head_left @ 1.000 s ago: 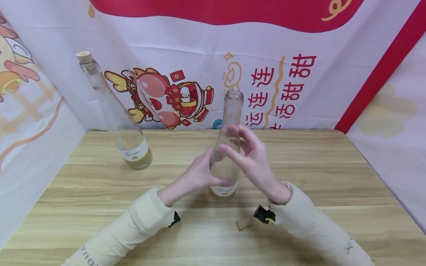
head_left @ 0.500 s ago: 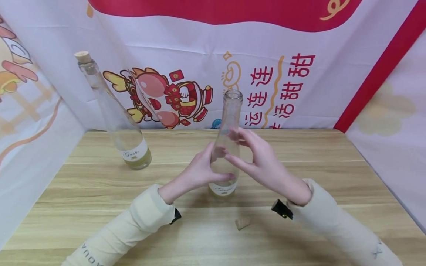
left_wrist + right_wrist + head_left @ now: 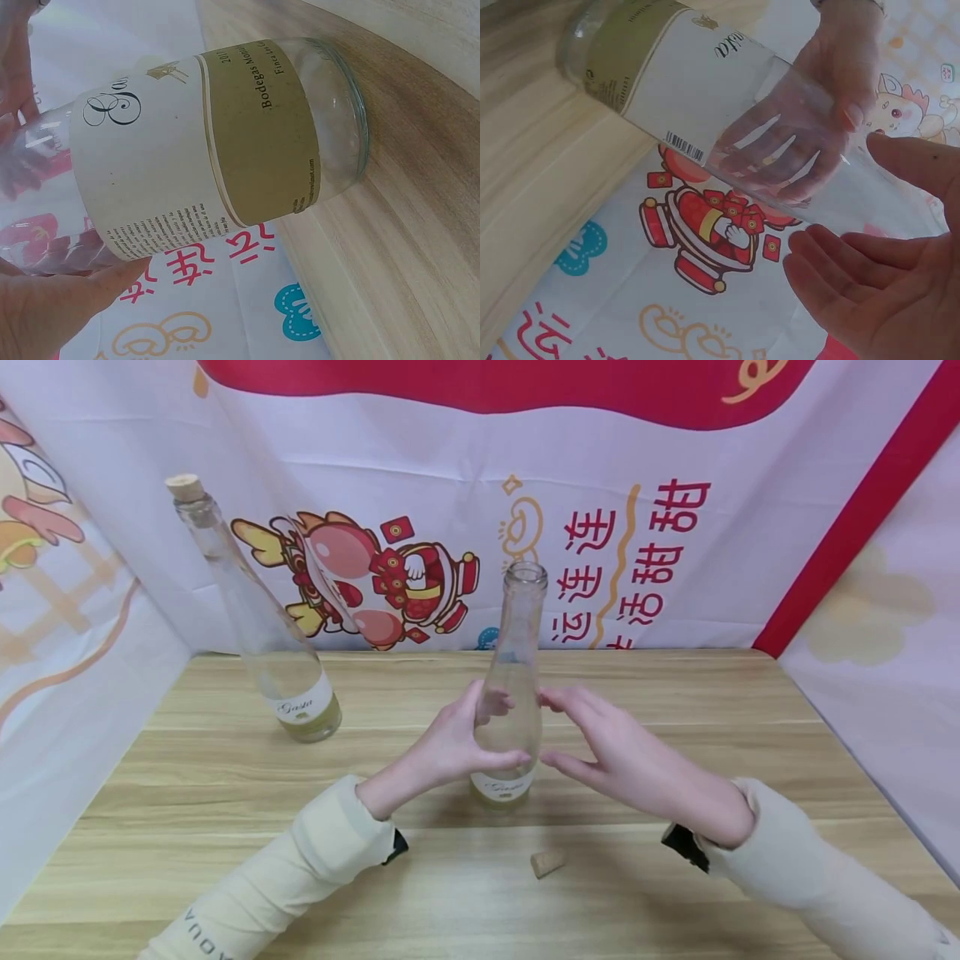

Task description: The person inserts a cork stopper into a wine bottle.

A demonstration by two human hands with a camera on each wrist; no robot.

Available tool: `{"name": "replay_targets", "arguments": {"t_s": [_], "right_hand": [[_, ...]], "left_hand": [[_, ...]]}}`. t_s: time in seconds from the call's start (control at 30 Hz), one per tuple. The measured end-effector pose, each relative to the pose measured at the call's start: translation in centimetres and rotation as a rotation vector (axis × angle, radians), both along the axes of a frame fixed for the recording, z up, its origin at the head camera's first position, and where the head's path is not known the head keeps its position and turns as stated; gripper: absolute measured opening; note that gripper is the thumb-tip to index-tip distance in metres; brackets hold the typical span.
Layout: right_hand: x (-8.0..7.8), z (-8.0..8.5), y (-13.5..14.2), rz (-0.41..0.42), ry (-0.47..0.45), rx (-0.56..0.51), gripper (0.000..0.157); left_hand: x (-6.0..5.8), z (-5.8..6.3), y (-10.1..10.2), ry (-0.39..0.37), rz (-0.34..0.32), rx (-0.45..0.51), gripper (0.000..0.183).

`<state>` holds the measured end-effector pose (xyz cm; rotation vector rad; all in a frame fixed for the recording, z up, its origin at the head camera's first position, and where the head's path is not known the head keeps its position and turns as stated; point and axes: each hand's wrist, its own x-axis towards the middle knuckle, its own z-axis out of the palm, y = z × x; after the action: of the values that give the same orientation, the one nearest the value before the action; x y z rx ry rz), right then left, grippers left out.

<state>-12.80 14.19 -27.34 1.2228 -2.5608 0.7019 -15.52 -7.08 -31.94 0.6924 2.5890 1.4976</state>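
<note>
A clear glass wine bottle [image 3: 520,643] with a white and olive label stands upright and uncorked at the middle of the table. My left hand [image 3: 446,752] grips its body from the left, fingers behind and thumb across the front, above the label. To the right of the bottle, my right hand [image 3: 618,747] is held with thumb and fingers spread and loosely bent, their tips close to the glass; whether they touch it I cannot tell. Through the glass in the right wrist view, the left hand's fingers [image 3: 780,150] show. A loose cork [image 3: 547,862] lies in front of the bottle.
A second wine bottle [image 3: 281,668], with a cork [image 3: 185,487] in its mouth, stands at the back left of the wooden table [image 3: 420,893]. A printed white and red cloth [image 3: 420,443] hangs behind the table and along its sides.
My right hand has drawn off the bottle's upper body, moving right and down to beside it. The left hand keeps its hold, and the bottle and loose cork have stayed in place.
</note>
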Motion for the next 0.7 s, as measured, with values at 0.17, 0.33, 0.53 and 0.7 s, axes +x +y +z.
{"name": "replay_targets", "arguments": {"t_s": [0.17, 0.33, 0.53, 0.7], "right_hand": [[0.4, -0.5, 0.5, -0.016, -0.012, 0.122, 0.061], [0.6, -1.6, 0.8, -0.013, -0.007, 0.177, 0.057], [1.1, -3.3, 0.9, -0.002, -0.029, 0.258, 0.054], [1.5, -4.7, 0.7, 0.066, -0.022, 0.291, 0.047]], "left_hand": [[0.1, 0.0, 0.0, -0.002, 0.003, -0.011, 0.072], [0.1, 0.1, 0.1, 0.002, -0.002, -0.009, 0.071], [0.1, 0.1, 0.1, -0.002, -0.003, -0.009, 0.070], [0.1, 0.0, 0.1, -0.009, -0.006, 0.002, 0.071]]}}
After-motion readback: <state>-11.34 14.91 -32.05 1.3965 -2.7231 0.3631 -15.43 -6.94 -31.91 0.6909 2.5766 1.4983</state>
